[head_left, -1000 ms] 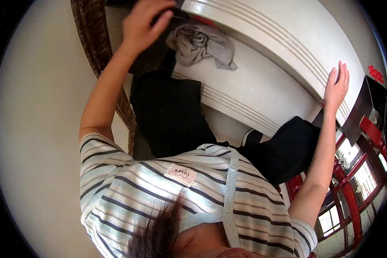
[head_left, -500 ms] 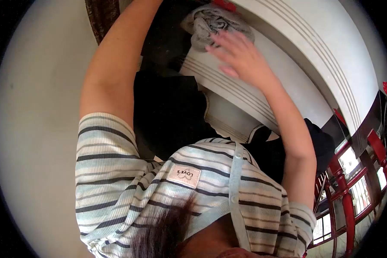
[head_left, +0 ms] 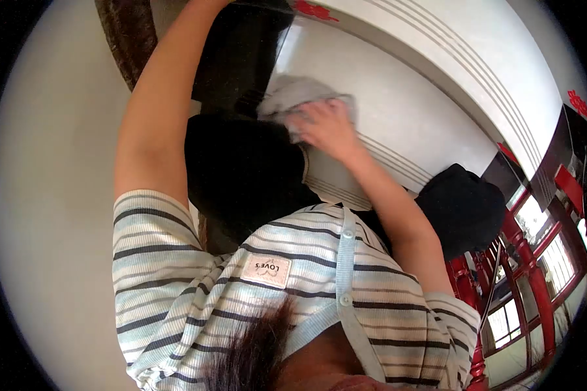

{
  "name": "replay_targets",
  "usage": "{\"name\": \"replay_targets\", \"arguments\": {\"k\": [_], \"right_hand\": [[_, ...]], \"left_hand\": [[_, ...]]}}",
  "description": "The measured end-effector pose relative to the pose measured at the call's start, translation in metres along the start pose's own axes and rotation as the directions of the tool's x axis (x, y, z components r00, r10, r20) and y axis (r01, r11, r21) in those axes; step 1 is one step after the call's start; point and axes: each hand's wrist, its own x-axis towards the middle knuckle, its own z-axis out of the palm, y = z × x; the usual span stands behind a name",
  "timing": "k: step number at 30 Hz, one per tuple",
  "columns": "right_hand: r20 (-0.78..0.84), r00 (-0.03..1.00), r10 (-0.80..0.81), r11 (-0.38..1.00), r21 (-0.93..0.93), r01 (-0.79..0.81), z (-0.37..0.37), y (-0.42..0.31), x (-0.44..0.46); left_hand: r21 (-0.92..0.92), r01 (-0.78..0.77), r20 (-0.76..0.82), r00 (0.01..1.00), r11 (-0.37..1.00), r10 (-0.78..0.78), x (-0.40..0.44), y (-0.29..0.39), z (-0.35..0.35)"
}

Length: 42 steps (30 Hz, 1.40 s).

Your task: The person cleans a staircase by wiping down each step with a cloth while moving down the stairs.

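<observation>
My right hand (head_left: 323, 127) lies on a crumpled grey cloth (head_left: 297, 91), fingers bent over it and pressing it onto a white step (head_left: 385, 85). The hand and the cloth are smeared by motion. Thin dark lines run along the step's front edge. My left arm (head_left: 156, 117) stretches up along the wall side, and its hand lies beyond the top edge of the view.
A dark handrail or trim (head_left: 129, 39) runs along the pale wall (head_left: 59, 163) on the left. On the right stand red balusters (head_left: 535, 280). Another white step (head_left: 482, 58) rises beyond, with a red ornament (head_left: 316, 10) near it.
My right hand has come down onto the grey cloth from above it. The cloth has slid toward me and lies flatter on the step. The view has shifted slightly.
</observation>
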Motion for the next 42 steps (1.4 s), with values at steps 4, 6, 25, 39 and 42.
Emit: {"name": "replay_targets", "arguments": {"k": [4,6,25,39,42], "right_hand": [[-0.323,0.822,0.469,0.823,-0.178,-0.539,-0.042,0.073,-0.054],[-0.504,0.696,0.512,0.73,-0.172,-0.661,-0.053,0.08,-0.044],[0.119,0.929,0.351,0.911,-0.275,-0.309,-0.122,0.148,-0.148],[-0.313,-0.38,0.871,-0.412,-0.039,-0.911,-0.216,0.284,-0.406],[-0.455,-0.49,0.743,-0.484,0.139,-0.864,-0.207,0.306,-0.425]], "left_hand": [[0.003,-0.025,-0.044,0.999,1.0,0.025,0.0,0.0,0.001],[0.002,-0.017,-0.043,0.999,1.0,0.017,0.0,0.002,-0.001],[-0.064,-0.106,-0.095,0.99,0.992,0.1,0.01,-0.021,0.019],[-0.049,-0.076,-0.025,0.997,0.996,0.075,0.011,-0.032,0.024],[-0.026,-0.079,-0.037,0.996,0.997,0.078,0.011,-0.031,0.023]]}}
